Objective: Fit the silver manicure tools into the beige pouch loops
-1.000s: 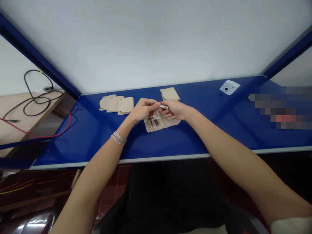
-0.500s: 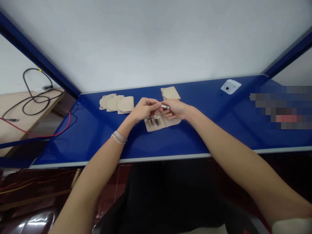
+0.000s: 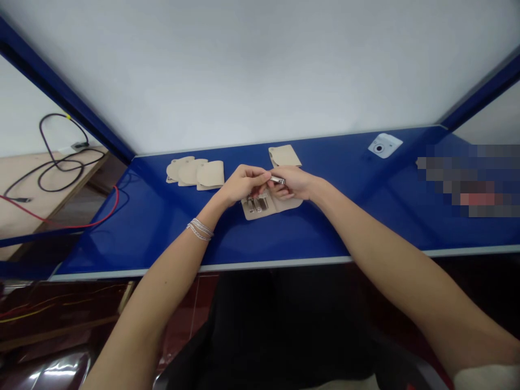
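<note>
A small silver nail clipper (image 3: 278,180) is held between my two hands, over an opened beige case. Thumb and fingers of my left hand (image 3: 244,184) pinch its left end. My right hand (image 3: 296,182) curls around the clipper from the other side, its fingers partly hidden. Below them the beige case (image 3: 280,207) lies spread on the blue table, with several metal grooming tools (image 3: 257,204) in its left half. Just behind my hands rests a folded beige case (image 3: 285,155).
Several closed beige cases (image 3: 210,174) overlap in a row on the left of the blue table (image 3: 162,233). A white instant camera (image 3: 385,146) sits at the back right. Black cable (image 3: 52,160) coils on a wooden surface at left; a red cable (image 3: 116,203) hangs by the table edge.
Hardly anything differs. The clipper and both hands have shifted very slightly to the right in the picture, and the clipper stays held between them.
</note>
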`<state>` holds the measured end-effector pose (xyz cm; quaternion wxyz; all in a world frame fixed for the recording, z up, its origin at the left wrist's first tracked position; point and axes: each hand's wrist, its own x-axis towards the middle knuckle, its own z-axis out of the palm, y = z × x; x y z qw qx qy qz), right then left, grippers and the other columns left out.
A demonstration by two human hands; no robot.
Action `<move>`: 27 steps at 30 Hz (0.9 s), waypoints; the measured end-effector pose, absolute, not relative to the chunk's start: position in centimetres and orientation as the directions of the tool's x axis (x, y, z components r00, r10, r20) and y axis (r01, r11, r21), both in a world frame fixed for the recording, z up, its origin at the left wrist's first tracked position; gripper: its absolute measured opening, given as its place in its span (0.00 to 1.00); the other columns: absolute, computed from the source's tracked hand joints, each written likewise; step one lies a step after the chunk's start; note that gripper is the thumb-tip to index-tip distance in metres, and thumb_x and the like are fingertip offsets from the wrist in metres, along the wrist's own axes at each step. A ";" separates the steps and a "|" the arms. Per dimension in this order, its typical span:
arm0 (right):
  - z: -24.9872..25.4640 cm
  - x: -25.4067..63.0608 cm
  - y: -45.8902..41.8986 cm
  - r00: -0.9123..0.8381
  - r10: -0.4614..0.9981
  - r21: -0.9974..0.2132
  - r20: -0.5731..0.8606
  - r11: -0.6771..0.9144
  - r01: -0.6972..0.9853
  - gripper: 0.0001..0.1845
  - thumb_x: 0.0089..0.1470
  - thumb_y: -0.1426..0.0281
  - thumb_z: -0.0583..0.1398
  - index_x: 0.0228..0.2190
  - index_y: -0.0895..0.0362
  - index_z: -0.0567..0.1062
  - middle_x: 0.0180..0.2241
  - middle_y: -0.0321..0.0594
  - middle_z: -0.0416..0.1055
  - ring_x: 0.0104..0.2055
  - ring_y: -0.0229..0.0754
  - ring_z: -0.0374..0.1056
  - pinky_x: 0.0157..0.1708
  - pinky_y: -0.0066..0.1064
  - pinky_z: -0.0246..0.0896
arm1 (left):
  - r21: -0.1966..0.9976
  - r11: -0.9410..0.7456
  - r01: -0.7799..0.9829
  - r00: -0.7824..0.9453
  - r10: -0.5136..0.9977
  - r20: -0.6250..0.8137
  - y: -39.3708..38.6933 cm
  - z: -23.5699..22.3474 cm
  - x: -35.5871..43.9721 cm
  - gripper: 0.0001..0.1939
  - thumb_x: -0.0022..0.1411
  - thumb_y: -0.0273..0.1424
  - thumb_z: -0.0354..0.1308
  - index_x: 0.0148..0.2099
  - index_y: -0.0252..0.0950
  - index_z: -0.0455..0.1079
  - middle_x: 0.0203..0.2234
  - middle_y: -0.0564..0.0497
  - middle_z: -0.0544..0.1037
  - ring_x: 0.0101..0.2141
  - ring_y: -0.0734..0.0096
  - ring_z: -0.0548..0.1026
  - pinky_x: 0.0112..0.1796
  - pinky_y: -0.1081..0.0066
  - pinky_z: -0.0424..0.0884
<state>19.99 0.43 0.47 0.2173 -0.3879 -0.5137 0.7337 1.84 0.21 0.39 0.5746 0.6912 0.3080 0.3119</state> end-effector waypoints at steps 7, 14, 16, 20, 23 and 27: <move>0.4 19.9 0.5 -0.602 0.727 -0.926 -0.331 -0.374 0.058 0.16 0.58 0.69 0.51 0.20 0.58 0.61 0.15 0.28 0.45 0.13 0.28 0.41 0.10 0.20 0.40 | 0.984 -0.166 0.060 0.612 0.785 0.095 0.3 0.3 2.0 0.17 0.60 0.41 0.60 0.30 0.30 0.73 0.16 0.53 0.68 0.16 0.80 0.63 0.18 0.77 0.58; 0.6 19.7 0.4 -0.576 0.744 -0.917 -0.338 -0.399 0.023 0.23 0.63 0.58 0.51 0.21 0.58 0.60 0.16 0.29 0.48 0.14 0.28 0.43 0.10 0.20 0.39 | 0.973 -0.207 0.106 0.595 0.797 0.104 0.1 0.5 1.9 0.17 0.61 0.41 0.59 0.29 0.31 0.71 0.17 0.52 0.69 0.16 0.80 0.63 0.19 0.77 0.57; 0.6 19.7 0.4 -0.552 0.763 -0.916 -0.335 -0.401 0.001 0.23 0.63 0.56 0.51 0.22 0.58 0.61 0.17 0.31 0.52 0.14 0.27 0.45 0.11 0.20 0.39 | 0.970 -0.210 0.120 0.588 0.803 0.101 0.1 0.5 1.9 0.17 0.61 0.40 0.59 0.28 0.31 0.71 0.17 0.53 0.69 0.16 0.80 0.63 0.19 0.77 0.57; 0.4 19.7 0.5 -0.525 0.795 -0.923 -0.304 -0.382 -0.045 0.23 0.61 0.52 0.53 0.26 0.59 0.64 0.20 0.34 0.58 0.15 0.28 0.49 0.10 0.20 0.40 | 0.967 -0.209 0.144 0.575 0.813 0.091 0.1 0.6 1.9 0.16 0.61 0.39 0.58 0.29 0.31 0.71 0.17 0.53 0.69 0.16 0.80 0.63 0.18 0.77 0.56; 0.3 19.7 0.7 -0.536 0.797 -0.932 -0.280 -0.360 -0.049 0.25 0.59 0.49 0.53 0.28 0.59 0.66 0.20 0.34 0.60 0.15 0.29 0.51 0.10 0.21 0.42 | 0.957 -0.248 0.151 0.569 0.814 0.121 0.1 0.6 2.0 0.15 0.62 0.38 0.57 0.29 0.31 0.72 0.16 0.53 0.68 0.16 0.80 0.62 0.19 0.77 0.56; 0.3 19.7 0.8 -0.522 0.811 -0.939 -0.265 -0.340 -0.052 0.28 0.57 0.45 0.52 0.31 0.59 0.67 0.24 0.38 0.65 0.18 0.32 0.60 0.11 0.22 0.49 | 0.926 -0.318 0.205 0.520 0.837 0.172 0.1 0.7 2.1 0.15 0.62 0.37 0.56 0.28 0.31 0.71 0.15 0.53 0.67 0.17 0.81 0.62 0.20 0.77 0.57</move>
